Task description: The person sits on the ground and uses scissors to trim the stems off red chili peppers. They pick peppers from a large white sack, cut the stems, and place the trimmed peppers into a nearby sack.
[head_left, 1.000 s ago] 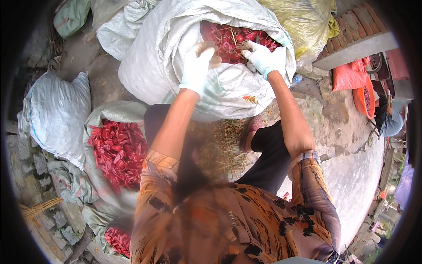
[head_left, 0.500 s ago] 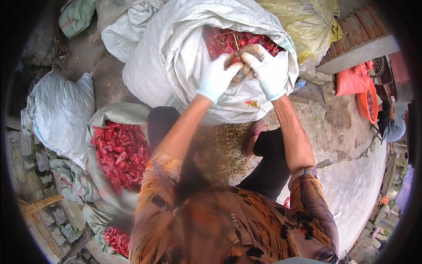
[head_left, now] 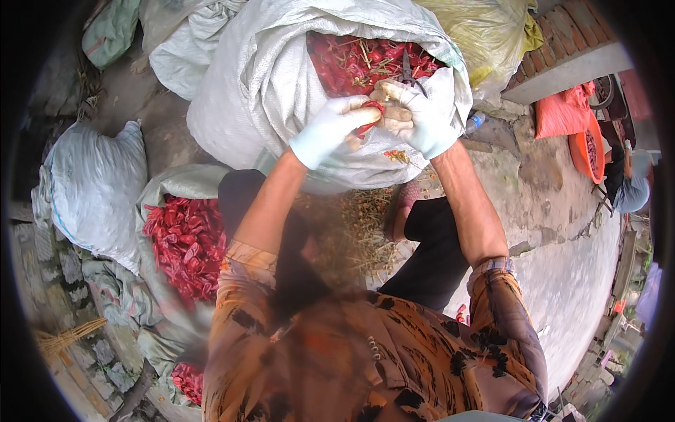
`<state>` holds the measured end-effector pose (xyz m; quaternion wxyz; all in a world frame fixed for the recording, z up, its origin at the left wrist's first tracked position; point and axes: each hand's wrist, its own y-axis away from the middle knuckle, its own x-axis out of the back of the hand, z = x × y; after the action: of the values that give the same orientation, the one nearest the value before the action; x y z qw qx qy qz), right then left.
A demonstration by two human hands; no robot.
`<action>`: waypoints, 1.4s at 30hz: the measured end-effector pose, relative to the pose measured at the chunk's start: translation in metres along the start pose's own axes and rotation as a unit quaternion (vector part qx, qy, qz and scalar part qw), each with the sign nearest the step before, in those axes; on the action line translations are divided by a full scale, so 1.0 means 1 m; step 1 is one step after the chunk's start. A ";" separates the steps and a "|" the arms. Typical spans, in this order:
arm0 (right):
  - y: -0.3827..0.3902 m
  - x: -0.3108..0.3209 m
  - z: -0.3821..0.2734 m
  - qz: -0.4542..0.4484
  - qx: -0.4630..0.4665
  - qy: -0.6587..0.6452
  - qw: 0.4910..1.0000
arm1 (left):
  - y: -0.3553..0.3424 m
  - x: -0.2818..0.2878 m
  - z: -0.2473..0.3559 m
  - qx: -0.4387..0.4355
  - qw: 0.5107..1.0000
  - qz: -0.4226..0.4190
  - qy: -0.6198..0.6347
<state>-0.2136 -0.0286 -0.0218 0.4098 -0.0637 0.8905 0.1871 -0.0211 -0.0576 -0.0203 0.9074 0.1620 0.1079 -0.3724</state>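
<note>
My left hand [head_left: 336, 126], in a white glove with tan fingertips, pinches a red chili pepper [head_left: 368, 121] between thumb and fingers. Close beside it, my right hand [head_left: 415, 116] is gloved alike, its fingers curled and pressed together near the pepper's end; what they grip is too small to make out. Beyond the right hand's knuckles, a dark pair of scissors [head_left: 407, 67] shows against the peppers; whether that hand holds it I cannot tell. Both hands are over the near rim of a big white woven sack [head_left: 246, 91] filled with red chilies [head_left: 344, 63].
An open sack of red chilies [head_left: 186, 246] stands at my left, near a full white sack [head_left: 98, 186]. Stem scraps [head_left: 358, 225] litter the ground between my legs. To the right are an orange basin [head_left: 585, 158], a red bag [head_left: 559, 116] and another person [head_left: 631, 190].
My hands have come slightly nearer and apart, and the pepper now shows clearly in my left fingers. The scissors have come into sight beyond my right hand.
</note>
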 end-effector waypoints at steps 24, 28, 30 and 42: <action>-0.047 0.086 -0.009 0.348 0.240 0.880 0.216 | -0.004 0.005 -0.017 -0.134 0.980 0.126 -0.069; -0.044 0.094 -0.032 0.294 0.160 0.885 0.325 | 0.002 0.007 -0.014 -0.104 0.979 0.174 0.022; -0.030 0.109 -0.039 0.247 0.197 0.873 0.372 | 0.007 0.004 -0.008 -0.083 0.986 0.143 0.016; 0.145 -0.028 0.061 0.164 0.119 0.414 0.887 | 0.057 -0.034 -0.008 -0.078 0.995 0.037 -0.059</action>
<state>-0.1910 0.1275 0.0037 -0.0281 0.0611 0.9926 0.1009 -0.0043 0.0054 -0.0048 0.9352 0.0726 0.0762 -0.3380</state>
